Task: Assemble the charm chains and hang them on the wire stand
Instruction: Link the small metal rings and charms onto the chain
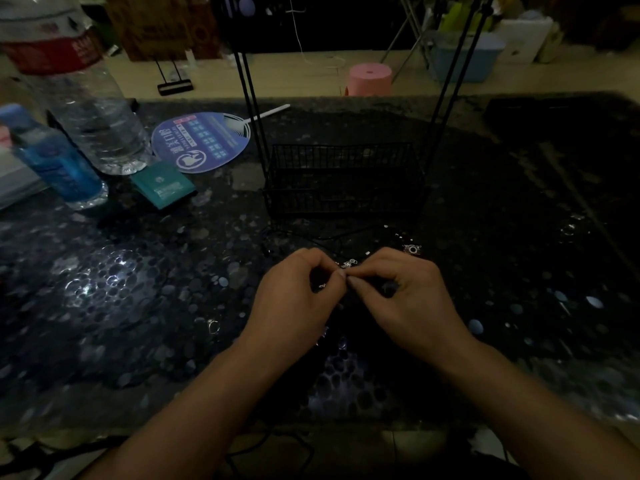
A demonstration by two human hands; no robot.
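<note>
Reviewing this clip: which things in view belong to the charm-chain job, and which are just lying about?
Job: left hand and right hand pinching a small silver chain piece; camera charm; wire stand.

Lying about: big water bottle, blue bottle, paper fan, teal box, pink stool.

Two bare forearms, left hand [298,289] and right hand [412,292], no sleeves, rings or watch.
</note>
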